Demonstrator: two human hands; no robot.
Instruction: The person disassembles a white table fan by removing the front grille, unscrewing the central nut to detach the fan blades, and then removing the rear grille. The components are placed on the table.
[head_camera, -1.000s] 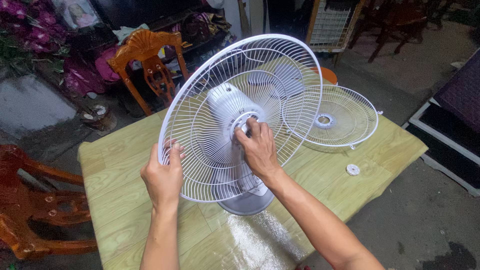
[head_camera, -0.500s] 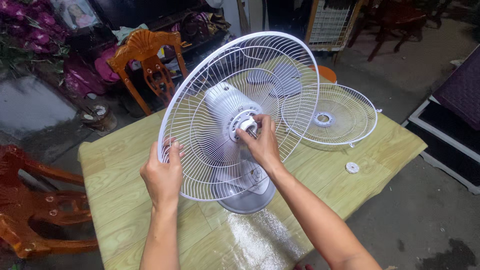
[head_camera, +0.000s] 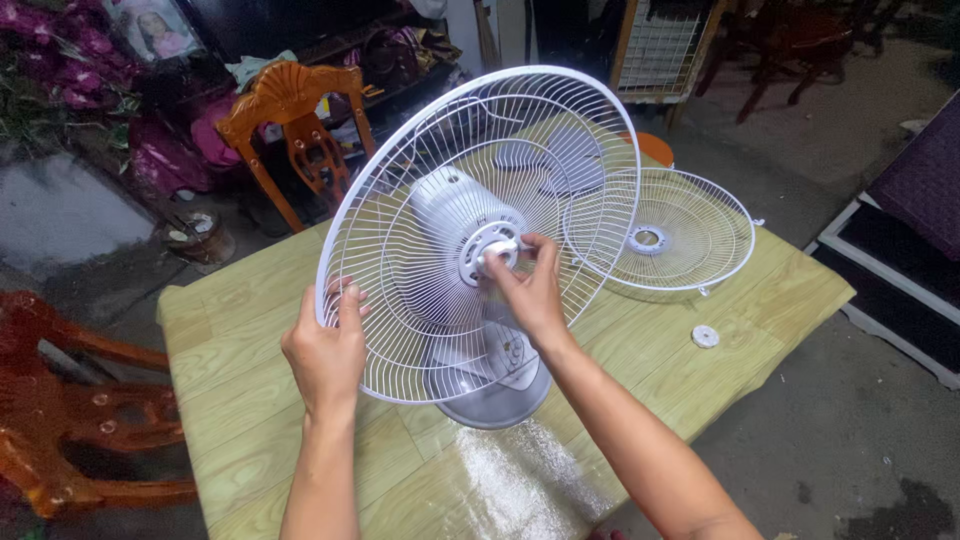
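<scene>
Head view: a white fan (head_camera: 470, 300) stands on its grey base, about mid-table on a table (head_camera: 240, 330) w/ a yellow-green wood-pattern cover. Its rear wire guard (head_camera: 400, 270) is mounted round the motor housing, tilted back. Left hand (head_camera: 325, 355) grips the guard's rim at the lower left, fingers curled over the wires, thumb in front. Right hand (head_camera: 528, 290) is at the hub, fingertips pinched on the white lock nut (head_camera: 497, 256) at the centre. The loose front guard (head_camera: 665, 235) lies flat on the table just behind-right, touching or overlapping the mounted guard's edge; can't tell which. A small white cap (head_camera: 705, 336) sits apart near the table's right edge. An orange wooden chair (head_camera: 290, 130) stands behind the table.
</scene>
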